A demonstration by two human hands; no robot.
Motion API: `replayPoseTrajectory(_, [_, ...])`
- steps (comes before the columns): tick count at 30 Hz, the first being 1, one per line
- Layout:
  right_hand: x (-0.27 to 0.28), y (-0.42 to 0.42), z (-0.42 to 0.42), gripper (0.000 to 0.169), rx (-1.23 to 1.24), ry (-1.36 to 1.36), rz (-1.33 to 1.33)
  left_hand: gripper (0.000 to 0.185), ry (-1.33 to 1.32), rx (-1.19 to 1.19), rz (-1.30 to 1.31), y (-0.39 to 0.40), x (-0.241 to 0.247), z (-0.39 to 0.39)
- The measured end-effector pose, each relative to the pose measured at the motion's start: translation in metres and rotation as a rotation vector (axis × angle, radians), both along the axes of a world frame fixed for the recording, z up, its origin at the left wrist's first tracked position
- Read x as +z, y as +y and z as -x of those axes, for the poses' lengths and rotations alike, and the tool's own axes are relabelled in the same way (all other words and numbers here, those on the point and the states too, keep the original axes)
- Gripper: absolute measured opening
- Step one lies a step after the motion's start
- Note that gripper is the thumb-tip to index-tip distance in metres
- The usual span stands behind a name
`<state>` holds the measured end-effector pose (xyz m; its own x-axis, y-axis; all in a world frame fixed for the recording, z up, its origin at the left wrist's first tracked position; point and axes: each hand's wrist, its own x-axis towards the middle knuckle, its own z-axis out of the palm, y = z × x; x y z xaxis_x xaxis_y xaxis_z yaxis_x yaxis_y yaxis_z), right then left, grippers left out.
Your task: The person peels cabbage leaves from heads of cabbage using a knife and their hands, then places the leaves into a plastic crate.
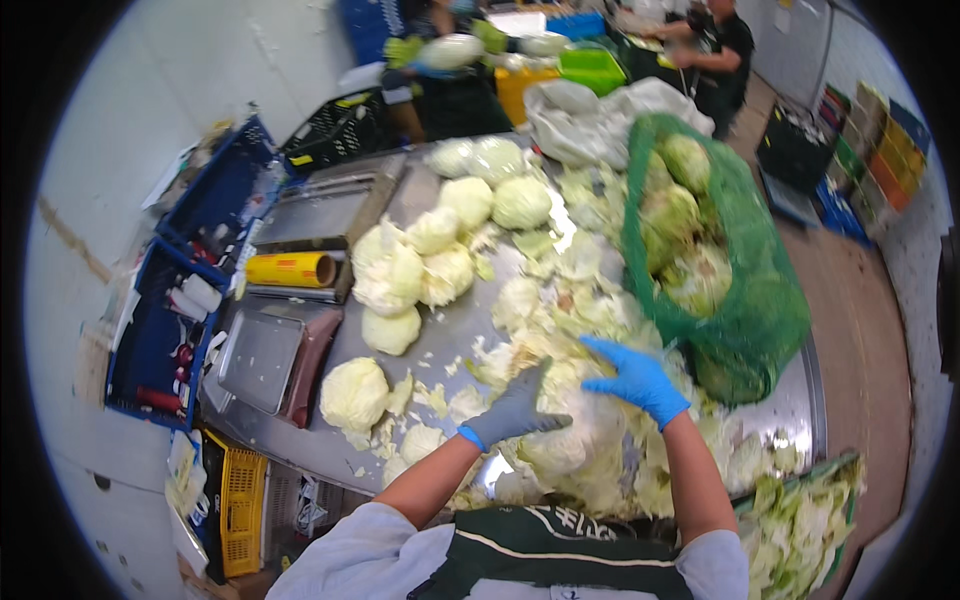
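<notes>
My left hand [519, 411], in a grey glove with a blue cuff, has its thumb and fingers spread over the near middle of the metal table [450, 356]. A pale cabbage [589, 431] lies below and between my hands, and whether either one touches it I cannot tell. To its right, my right hand [639, 381] wears a blue glove, its fingers apart and pointing left. Loose cabbage leaves [589, 262] surround both hands. Several stripped cabbages [431, 247] are grouped farther left, and a single cabbage head [355, 396] rests nearer the table's left side.
A green mesh sack [757, 255] of untrimmed cabbages stands on the right. Leaves fill a crate [799, 532] at the lower right. Leftward are a wrapping machine [315, 214], a yellow film roll [289, 270] and blue crates [154, 337]. A person [720, 56] stands at the back.
</notes>
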<state>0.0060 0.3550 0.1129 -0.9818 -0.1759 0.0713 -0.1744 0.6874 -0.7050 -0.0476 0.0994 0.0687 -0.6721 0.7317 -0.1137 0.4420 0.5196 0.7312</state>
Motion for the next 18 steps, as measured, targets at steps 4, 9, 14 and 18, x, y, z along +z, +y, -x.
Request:
replayPoseTrajectory(4, [0.011,-0.013,0.014,0.075,-0.029,-0.495,0.091,0.104,0.070,0.004,-0.024,-0.010,0.032,0.006])
replayPoseTrajectory(9, [-0.018,-0.008,-0.001,0.068,-0.214,-0.266,0.049,0.050,0.005,0.335,-0.011,-0.076,0.025,-0.067])
replayPoseTrajectory(14, [-0.003,-0.035,0.000,0.063,-0.205,-0.215,-0.156,0.069,-0.863,0.465,-0.359,-0.091,0.012,-0.102])
replayPoseTrajectory(18, [0.000,-0.042,-0.022,0.066,-0.282,-0.123,-0.158,0.089,-0.518,0.314,-0.029,-0.063,0.035,-0.086])
